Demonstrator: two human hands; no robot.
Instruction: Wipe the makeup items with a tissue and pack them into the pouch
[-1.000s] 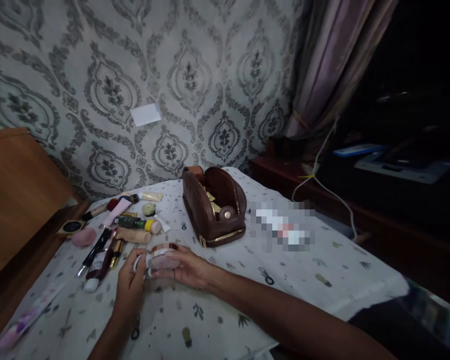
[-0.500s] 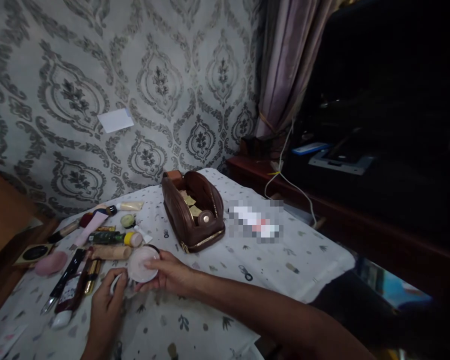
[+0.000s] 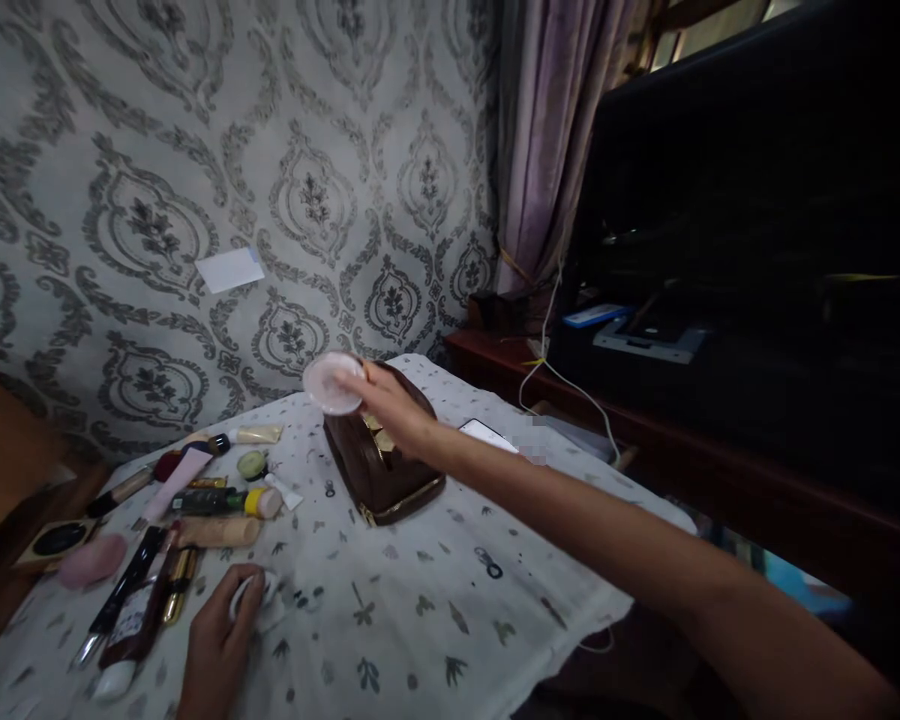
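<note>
Right hand [image 3: 386, 405]: mine, pinching pale disc [image 3: 324, 388], raised by open bag [image 3: 364, 482]. Left hand [image 3: 221, 625]: mine, curled low near cloth [image 3: 405, 620], hold unclear. Step, I judge: carrying disc. Next move calls for clearing bag's rim.

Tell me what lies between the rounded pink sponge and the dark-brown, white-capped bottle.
In the head view, a slender black tool with a silvery tip lies between the pink sponge and the dark-brown bottle.
</note>
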